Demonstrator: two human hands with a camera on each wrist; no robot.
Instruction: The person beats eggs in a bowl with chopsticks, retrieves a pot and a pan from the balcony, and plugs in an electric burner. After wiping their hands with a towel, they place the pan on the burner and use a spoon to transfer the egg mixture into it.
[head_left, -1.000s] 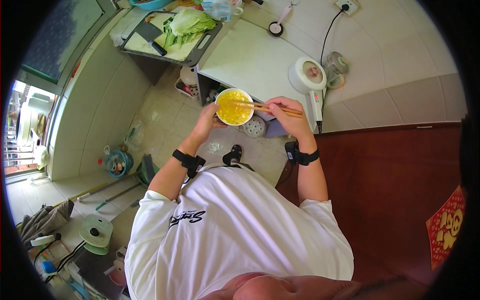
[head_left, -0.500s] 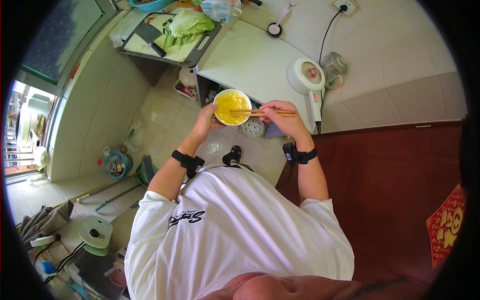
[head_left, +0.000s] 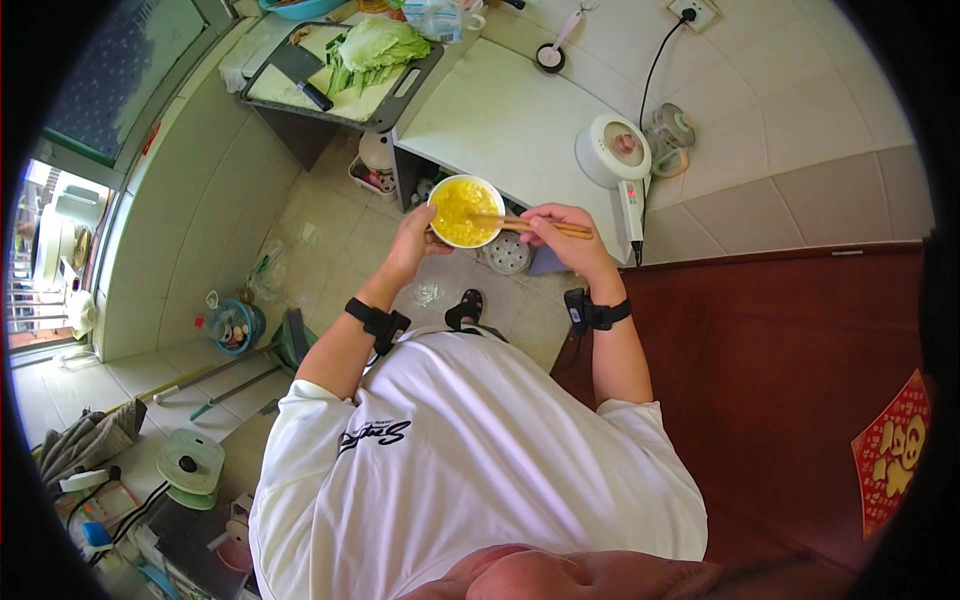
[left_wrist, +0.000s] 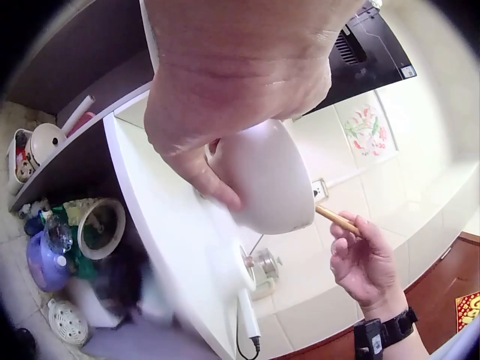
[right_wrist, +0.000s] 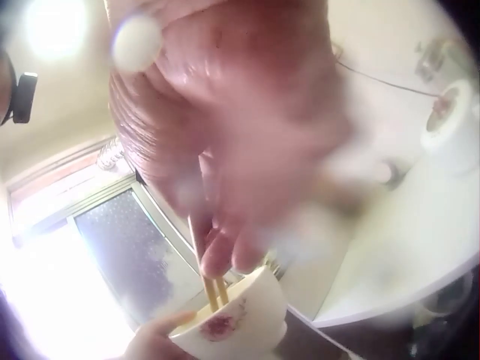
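In the head view my left hand (head_left: 410, 245) holds a white bowl (left_wrist: 274, 184) from its left side, thumb at the rim and fingers under it. Yellow liquid with pale bits, looking like beaten egg (head_left: 458, 208), covers the inside. My right hand (head_left: 568, 238) grips a pair of wooden chopsticks (head_left: 518, 224), their tips down in the egg. Seen from the right wrist, the chopsticks (right_wrist: 213, 294) slant past the rim, and a flower print marks the bowl's outside. The bowl is held up off the counter, in front of the body.
Behind the bowl lies a white counter (head_left: 490, 115) with a white lidded electric pot (head_left: 608, 152) on its right. A cutting board (head_left: 375, 105) carries leafy cabbage (head_left: 380, 50) and a black-handled knife (head_left: 316, 96). A blue bin (head_left: 235, 328) stands on the floor at left.
The chopsticks have swept about inside the bowl, toward its near side and then back to its right side. My right hand moved slightly left. My left hand keeps its hold on the bowl.
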